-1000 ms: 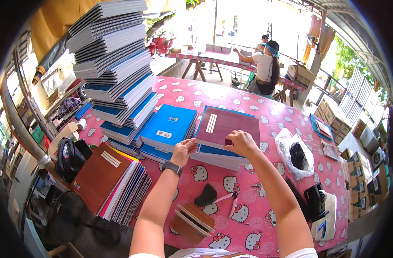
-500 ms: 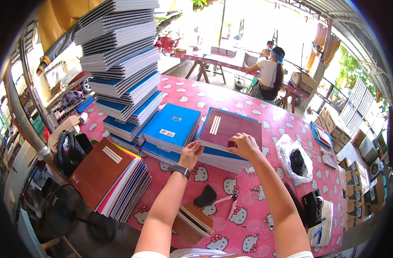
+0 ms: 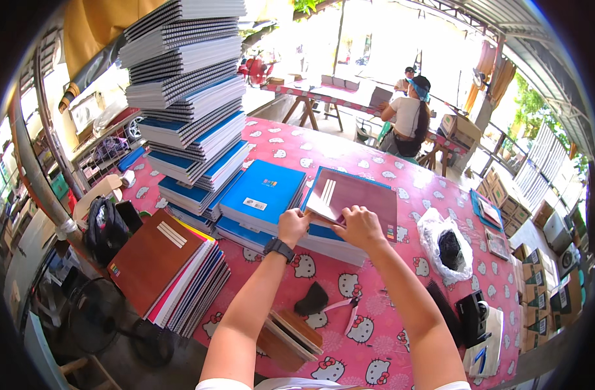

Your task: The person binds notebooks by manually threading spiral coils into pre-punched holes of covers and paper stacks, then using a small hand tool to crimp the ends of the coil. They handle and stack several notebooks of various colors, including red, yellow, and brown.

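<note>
A: We are pinching the near-left corner of the maroon cover (image 3: 356,195) with both hands, left hand (image 3: 292,226) and right hand (image 3: 357,226) side by side, fingers closed on its edge. We are judging it best to keep the lift low and even, so the sheet is not creasing.

B: We are noting the cover is lying on the blue stack (image 3: 340,237), mid-table, right of the blue notebook pile (image 3: 262,195). It is looking glossy, thin, with pale stripes.

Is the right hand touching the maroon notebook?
Touching. In the head view the right hand rests its fingers on the near edge of the maroon notebook.
</note>
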Demonstrator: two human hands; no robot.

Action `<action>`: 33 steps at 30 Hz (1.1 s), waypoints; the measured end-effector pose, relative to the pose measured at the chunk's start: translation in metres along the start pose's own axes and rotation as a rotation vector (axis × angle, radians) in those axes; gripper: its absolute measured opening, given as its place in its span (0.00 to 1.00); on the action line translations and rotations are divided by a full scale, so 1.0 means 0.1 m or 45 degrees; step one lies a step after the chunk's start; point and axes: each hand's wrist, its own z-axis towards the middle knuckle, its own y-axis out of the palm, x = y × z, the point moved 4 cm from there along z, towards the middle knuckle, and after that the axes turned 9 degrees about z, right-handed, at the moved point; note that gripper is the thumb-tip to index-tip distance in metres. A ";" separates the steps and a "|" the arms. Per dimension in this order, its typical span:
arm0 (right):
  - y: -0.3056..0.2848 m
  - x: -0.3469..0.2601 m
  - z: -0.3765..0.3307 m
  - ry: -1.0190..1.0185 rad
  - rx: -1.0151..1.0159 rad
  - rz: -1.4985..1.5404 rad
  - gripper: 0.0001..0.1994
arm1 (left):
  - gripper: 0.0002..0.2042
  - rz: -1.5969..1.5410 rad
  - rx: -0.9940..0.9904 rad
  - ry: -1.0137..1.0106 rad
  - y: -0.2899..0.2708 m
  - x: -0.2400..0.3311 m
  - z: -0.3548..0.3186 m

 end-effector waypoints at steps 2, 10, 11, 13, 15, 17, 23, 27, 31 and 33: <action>0.01 -0.05 0.06 0.025 -0.001 0.008 0.22 | 0.20 0.454 0.115 0.189 -0.06 0.15 0.04; -0.22 0.25 0.22 0.058 0.576 0.279 0.12 | 0.19 -0.695 -0.367 -0.182 0.14 0.17 0.00; -0.35 0.37 0.18 0.091 0.760 0.355 0.11 | 0.19 -0.695 -0.382 -0.179 0.14 0.19 -0.06; -0.59 0.60 0.10 0.129 1.000 0.291 0.09 | 0.21 -0.794 -0.525 -0.200 0.15 0.35 -0.33; -0.70 0.51 0.11 0.044 1.130 0.322 0.07 | 0.25 -0.847 -0.411 0.007 -0.19 0.40 -0.57; -0.58 0.41 0.07 -0.078 0.895 0.095 0.07 | 0.28 -0.798 -0.252 0.026 -0.61 0.65 -0.99; 0.05 0.22 -0.22 -0.075 0.183 0.383 0.15 | 0.31 -0.929 0.233 0.213 -1.70 0.83 -1.84; -0.06 -0.02 -0.57 0.156 0.235 0.912 0.29 | 0.28 -0.736 0.125 0.343 -1.78 1.12 -2.03; 0.50 -0.50 -1.28 0.320 -0.488 2.245 0.51 | 0.25 -0.681 -0.213 0.628 -1.61 1.45 -2.29; 0.46 -0.55 -1.51 0.126 -0.417 2.618 0.49 | 0.25 -0.744 -0.316 0.652 -1.53 1.44 -2.37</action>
